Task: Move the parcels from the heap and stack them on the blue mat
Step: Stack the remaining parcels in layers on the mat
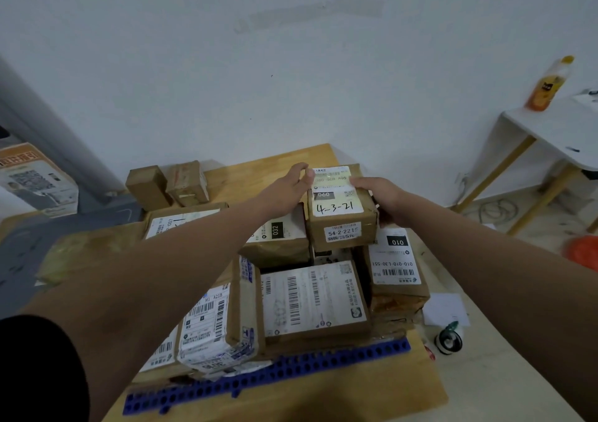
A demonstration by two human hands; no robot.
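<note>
One parcel (pixel 339 208) clasped
My left hand (pixel 286 192) and right hand (pixel 386 200) grip its sides over the blue mat (pixel 291 373).

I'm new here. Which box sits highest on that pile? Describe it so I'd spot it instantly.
Find the wooden table with the blue mat showing at its near edge; cardboard parcels are piled on it. At the pile's far right, highest up, is a small brown parcel. Only its white label carries handwritten "4-3-21".
</note>
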